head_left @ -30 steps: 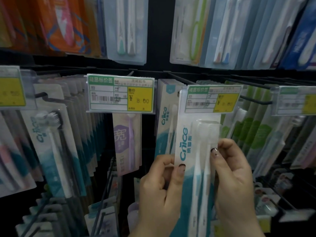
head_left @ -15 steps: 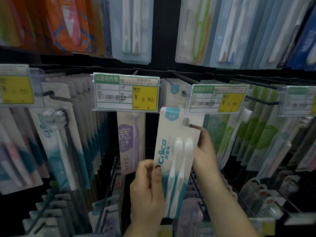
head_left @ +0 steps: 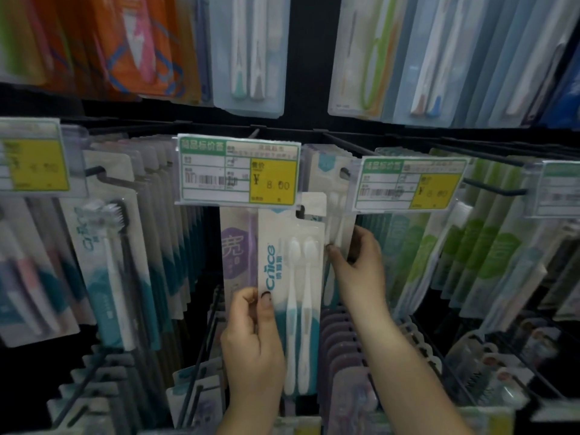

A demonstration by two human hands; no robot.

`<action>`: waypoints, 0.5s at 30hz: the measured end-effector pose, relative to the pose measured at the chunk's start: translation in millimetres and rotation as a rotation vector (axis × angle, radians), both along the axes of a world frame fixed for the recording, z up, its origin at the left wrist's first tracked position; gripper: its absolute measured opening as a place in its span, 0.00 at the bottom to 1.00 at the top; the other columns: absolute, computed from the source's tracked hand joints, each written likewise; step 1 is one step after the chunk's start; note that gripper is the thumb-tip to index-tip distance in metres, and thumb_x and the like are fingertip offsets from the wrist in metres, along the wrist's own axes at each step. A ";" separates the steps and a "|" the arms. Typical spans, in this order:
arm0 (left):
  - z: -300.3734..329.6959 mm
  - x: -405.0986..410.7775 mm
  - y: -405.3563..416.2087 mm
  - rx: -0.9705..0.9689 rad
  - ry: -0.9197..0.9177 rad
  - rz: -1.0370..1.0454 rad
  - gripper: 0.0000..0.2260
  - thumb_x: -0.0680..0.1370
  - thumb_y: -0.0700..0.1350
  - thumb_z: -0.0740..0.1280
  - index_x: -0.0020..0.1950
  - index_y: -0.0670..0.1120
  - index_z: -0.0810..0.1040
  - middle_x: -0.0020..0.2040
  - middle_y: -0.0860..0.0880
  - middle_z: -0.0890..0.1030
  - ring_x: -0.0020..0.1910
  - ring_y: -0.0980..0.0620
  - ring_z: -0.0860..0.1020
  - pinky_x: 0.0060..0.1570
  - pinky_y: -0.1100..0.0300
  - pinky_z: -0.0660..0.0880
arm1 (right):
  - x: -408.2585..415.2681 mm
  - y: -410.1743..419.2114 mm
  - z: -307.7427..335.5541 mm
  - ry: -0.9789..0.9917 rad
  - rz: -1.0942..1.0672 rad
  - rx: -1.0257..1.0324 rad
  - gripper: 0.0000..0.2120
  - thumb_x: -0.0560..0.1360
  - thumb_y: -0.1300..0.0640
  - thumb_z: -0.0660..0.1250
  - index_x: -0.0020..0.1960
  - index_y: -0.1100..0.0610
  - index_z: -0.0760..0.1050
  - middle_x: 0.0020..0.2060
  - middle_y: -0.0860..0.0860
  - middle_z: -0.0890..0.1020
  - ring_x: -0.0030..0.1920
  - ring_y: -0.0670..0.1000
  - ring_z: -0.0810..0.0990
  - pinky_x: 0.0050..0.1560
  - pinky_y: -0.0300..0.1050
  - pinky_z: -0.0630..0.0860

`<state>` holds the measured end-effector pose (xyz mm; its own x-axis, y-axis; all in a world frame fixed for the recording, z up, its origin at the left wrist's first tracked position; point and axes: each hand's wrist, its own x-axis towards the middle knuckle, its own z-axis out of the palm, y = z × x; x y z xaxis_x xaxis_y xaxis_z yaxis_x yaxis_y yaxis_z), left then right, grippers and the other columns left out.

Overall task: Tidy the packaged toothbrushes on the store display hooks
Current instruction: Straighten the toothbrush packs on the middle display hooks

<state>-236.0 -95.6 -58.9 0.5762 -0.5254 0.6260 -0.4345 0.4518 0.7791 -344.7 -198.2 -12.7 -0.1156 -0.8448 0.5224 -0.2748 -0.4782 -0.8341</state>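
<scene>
White card with a teal wave at its foot backs the twin-toothbrush blister pack [head_left: 290, 296], which sits upright in front of the middle row of hooks, its hang-tab just under the green-and-yellow price label [head_left: 237, 170] marked 8.00. The left hand [head_left: 251, 346] pinches the pack's left edge near the printed brand name, thumb on the front and the other fingers curled behind. The right hand [head_left: 354, 262] is beside the pack's upper right edge; its fingers curl round the edge of the matching white packs [head_left: 337, 196] hanging on the black wire hook [head_left: 344, 172] behind the second price label [head_left: 409, 183], seemingly holding them aside.

As a judgement, the pack is light and fairly stiff along its length, yet the thin card can bend and the clear plastic bubble over the brush heads is slick, so the flat side edges give the surest hold. The punched tab at the top looks the weakest part and could tear if forced onto the hook at an angle.

To the left hangs a row of teal-and-white packs with a black-and-white brush pair [head_left: 110, 246]; to the right, green-printed packs [head_left: 489, 246]. A purple-marked pack [head_left: 238, 246] hangs just behind the held one. Pale blue packs [head_left: 251, 51] hang on the row above.
</scene>
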 end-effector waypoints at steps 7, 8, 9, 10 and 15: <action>-1.4 2.6 0.9 0.015 0.029 0.003 0.05 0.78 0.53 0.56 0.45 0.60 0.70 0.38 0.59 0.77 0.34 0.61 0.74 0.30 0.73 0.66 | -4.3 10.9 -1.6 -0.017 0.017 -0.039 0.04 0.75 0.59 0.66 0.48 0.52 0.73 0.45 0.50 0.77 0.44 0.42 0.75 0.41 0.32 0.68; -1.5 2.9 1.5 0.015 0.032 0.005 0.05 0.78 0.53 0.56 0.44 0.59 0.70 0.35 0.57 0.77 0.33 0.62 0.74 0.30 0.74 0.66 | -5.1 14.1 -0.5 -0.045 0.055 -0.032 0.05 0.76 0.60 0.66 0.46 0.51 0.73 0.43 0.49 0.79 0.42 0.40 0.76 0.40 0.31 0.69; -1.6 3.6 1.8 0.015 0.035 0.011 0.05 0.78 0.52 0.57 0.44 0.58 0.70 0.34 0.56 0.75 0.32 0.62 0.73 0.29 0.74 0.65 | -6.0 17.2 0.1 -0.070 0.089 -0.025 0.06 0.76 0.60 0.65 0.45 0.50 0.73 0.41 0.48 0.79 0.40 0.38 0.76 0.39 0.29 0.70; -1.6 4.5 2.2 0.016 0.039 0.019 0.05 0.78 0.52 0.57 0.44 0.58 0.70 0.33 0.55 0.74 0.31 0.62 0.72 0.29 0.74 0.65 | -7.1 21.1 0.9 -0.089 0.118 -0.020 0.06 0.77 0.60 0.64 0.45 0.49 0.73 0.41 0.47 0.80 0.40 0.37 0.77 0.39 0.28 0.71; -1.1 8.5 5.0 0.009 0.071 0.036 0.06 0.78 0.54 0.56 0.44 0.60 0.70 0.30 0.54 0.73 0.27 0.57 0.70 0.24 0.70 0.62 | -15.2 38.0 0.2 -0.147 0.186 -0.022 0.08 0.79 0.60 0.61 0.49 0.47 0.72 0.44 0.48 0.81 0.45 0.47 0.81 0.47 0.41 0.77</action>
